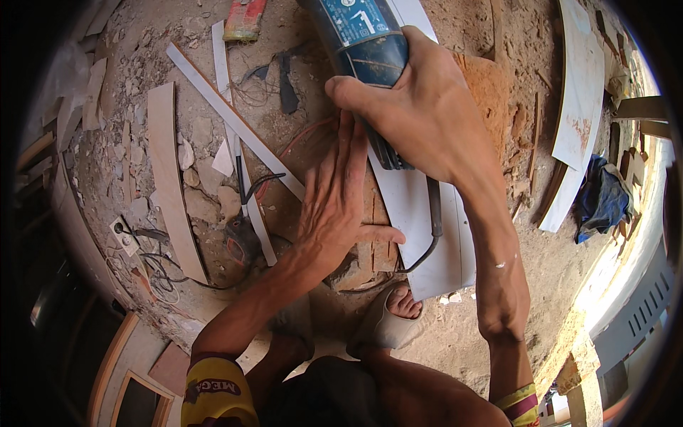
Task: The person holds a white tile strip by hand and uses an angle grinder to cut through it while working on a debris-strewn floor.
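My right hand [434,107] is wrapped round the rounded body of a blue corded power tool [366,53]. The tool's far end runs past the top edge, out of sight. From its vented rear, a black cord [435,206] curves down over a long white board [437,263] lying beneath. My left hand [334,188] is at the board's left edge, its fingers stretched forward beside the tool and partly hidden near it. Its thumb reaches out to the right, onto or just over the board's edge.
Thin white strips [235,121] and a curved pale plank [171,178] lie on rubble to the left. Near a white socket box [124,236] are tangled cables. Broken white panels [576,92] and a dark blue cloth [601,199] lie right. My sandalled foot [388,317] is by the board's near end.
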Demonstrator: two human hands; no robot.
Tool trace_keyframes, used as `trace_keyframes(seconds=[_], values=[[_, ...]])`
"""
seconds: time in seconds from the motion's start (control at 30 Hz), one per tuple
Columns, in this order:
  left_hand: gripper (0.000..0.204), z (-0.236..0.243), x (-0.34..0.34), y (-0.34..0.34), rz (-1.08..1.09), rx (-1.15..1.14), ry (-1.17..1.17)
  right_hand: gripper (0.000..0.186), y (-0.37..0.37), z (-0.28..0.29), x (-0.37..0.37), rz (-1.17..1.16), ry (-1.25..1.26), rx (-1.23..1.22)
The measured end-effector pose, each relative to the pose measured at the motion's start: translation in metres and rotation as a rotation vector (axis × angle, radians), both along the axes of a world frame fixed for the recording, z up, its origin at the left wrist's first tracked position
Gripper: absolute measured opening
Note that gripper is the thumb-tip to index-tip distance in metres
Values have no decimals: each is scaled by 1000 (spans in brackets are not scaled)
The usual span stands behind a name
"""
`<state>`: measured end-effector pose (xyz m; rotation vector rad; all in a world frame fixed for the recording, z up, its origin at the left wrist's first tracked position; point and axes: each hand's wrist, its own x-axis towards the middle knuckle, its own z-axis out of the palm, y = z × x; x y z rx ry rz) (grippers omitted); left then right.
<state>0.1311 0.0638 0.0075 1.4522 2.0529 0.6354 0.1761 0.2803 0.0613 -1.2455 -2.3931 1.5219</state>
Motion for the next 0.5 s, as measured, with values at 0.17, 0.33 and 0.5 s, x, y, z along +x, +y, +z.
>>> trace_keyframes(seconds=[0.17,0.33,0.5], values=[[165,0,0,-1,-1,-23,-18,68,-3,5,5,-8,-11,9],[166,2,0,1,1,-26,-21,67,-3,5,5,-6,2,-4],[166,-2,1,0,-7,37,7,67,2,3,-1,6,9,-44]])
